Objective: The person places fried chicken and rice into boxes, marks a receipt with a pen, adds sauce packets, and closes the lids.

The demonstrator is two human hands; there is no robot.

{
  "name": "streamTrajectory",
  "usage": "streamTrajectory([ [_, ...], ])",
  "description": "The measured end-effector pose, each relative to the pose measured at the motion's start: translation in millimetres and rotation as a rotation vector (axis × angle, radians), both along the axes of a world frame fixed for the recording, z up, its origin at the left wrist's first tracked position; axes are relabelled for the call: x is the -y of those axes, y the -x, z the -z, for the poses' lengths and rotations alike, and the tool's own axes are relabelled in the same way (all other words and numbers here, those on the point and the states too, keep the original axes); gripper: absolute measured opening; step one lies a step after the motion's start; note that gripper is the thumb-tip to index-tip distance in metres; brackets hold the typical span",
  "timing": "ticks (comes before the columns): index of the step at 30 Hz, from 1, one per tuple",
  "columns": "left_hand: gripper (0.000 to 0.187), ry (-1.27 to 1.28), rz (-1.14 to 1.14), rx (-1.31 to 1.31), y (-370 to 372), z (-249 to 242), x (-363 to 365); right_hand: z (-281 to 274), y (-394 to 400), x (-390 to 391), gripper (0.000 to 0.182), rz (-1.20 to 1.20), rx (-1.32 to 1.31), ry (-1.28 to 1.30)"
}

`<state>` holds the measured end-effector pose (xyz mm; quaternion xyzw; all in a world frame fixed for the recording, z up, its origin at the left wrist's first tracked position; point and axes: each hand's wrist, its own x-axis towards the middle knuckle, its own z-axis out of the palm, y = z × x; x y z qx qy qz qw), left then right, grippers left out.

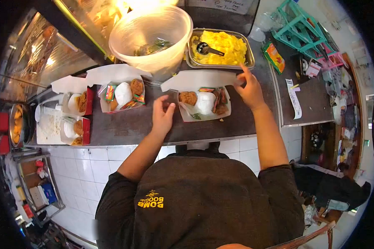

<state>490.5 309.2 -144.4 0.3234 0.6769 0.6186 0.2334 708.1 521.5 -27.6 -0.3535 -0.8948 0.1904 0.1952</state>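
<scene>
An open meal box stands in front of me on the dark counter, its white lid folded back. Inside are a white mound of rice, a piece of fried chicken, small sachets and a dark brown item. My left hand hovers just left of the box, thumb and fingers apart, holding nothing. At the lid's right corner is my right hand, index finger stretched out and the other fingers bent beside the cardboard edge.
Behind the box are a metal tray of yellow food with a black spoon and a large translucent tub. More filled boxes stand left. A snack packet, paper slip and teal rack are right.
</scene>
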Motion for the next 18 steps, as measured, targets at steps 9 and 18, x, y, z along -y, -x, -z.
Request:
streamTrajectory([
  [9, 0.062, 0.610, 0.256, -0.780, -23.6, -59.7, -13.1, 49.7, -46.2, 65.0, 0.045, -0.345, 0.151, -0.091],
  [18, 0.072, 0.198, 0.192, -0.226, -49.0, 12.6, -13.3, 112.9, 4.8, 62.1, 0.067, 0.330, -0.127, 0.464],
])
